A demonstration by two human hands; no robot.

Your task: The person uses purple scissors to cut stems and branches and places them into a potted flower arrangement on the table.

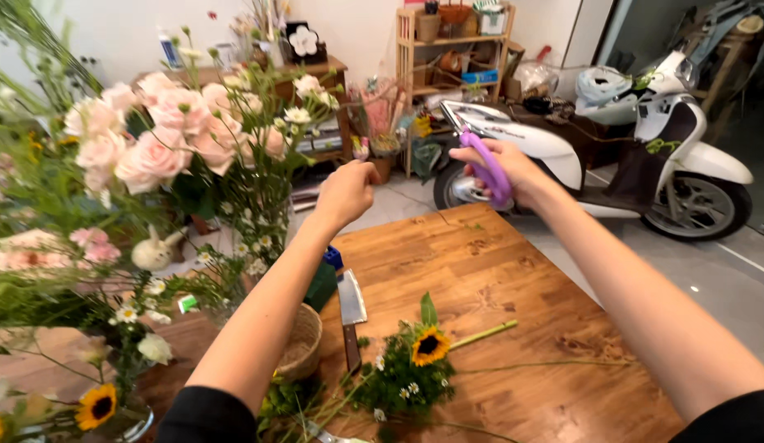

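At the left of the frame a large bouquet (160, 139) of pale pink roses with small white flowers and green stems fills the view and hides a part of the wooden bench (497, 328). On the bench, at the lower middle, a cut sunflower (430, 345) lies among green leaves, its stem pointing to the right. Just left of it a cleaver (351, 305) lies flat, and beside this stands a small woven basket (302, 343). Behind the bench, at the upper right, a white scooter (595, 139) is parked on the floor, and a wooden shelf (456, 49) stands at the wall.

The right hand (513, 168) is raised at the upper middle of the frame; its grip is closed around the purple handles of scissors (487, 164), whose metal blades point up and left. The left hand (347, 190) is also raised, near the bouquet, with fingers curled in; I cannot tell whether it holds anything.
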